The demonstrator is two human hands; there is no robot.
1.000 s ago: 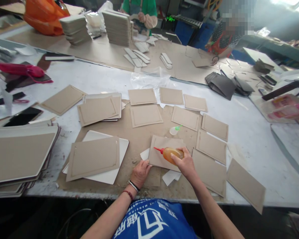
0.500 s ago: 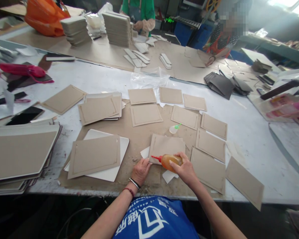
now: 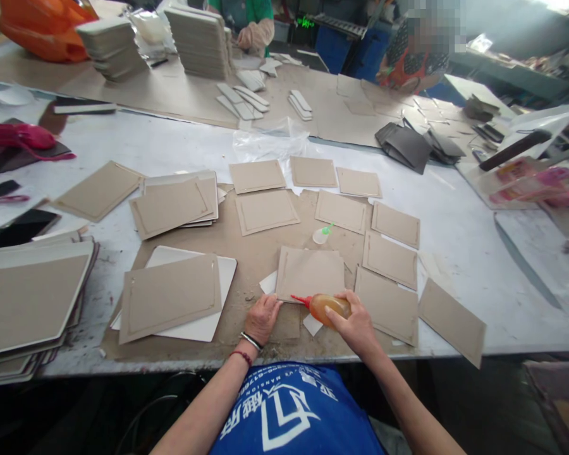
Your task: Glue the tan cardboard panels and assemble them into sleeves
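Note:
My right hand [image 3: 359, 323] is wrapped round a squeeze bottle [image 3: 329, 309] of amber glue, tilted nearly flat. Its thin red nozzle [image 3: 301, 298] points left, its tip at the near edge of a greyish-brown cardboard sheet [image 3: 311, 272]. At that sheet's near left corner, my left hand [image 3: 262, 319] pinches the edge between fingers and thumb. Small white pieces [image 3: 313, 325] stick out from under the sheet. Just beyond lies a small clear bottle [image 3: 320, 236] with a green tip. Around it lie several cardboard sheets [image 3: 268, 212] with glue lines near their edges.
On the left are a thick stack of boards [image 3: 28, 297] and a dark phone [image 3: 21, 227]. A cardboard sheet lies on a white board [image 3: 225, 284]. Across the far table are tall stacks [image 3: 199, 41], dark folded pieces [image 3: 405, 146] and two people at work.
The nozzle tip has moved a little to the right along the sheet's near edge. My left hand keeps to the corner. The whole view has shifted slightly.

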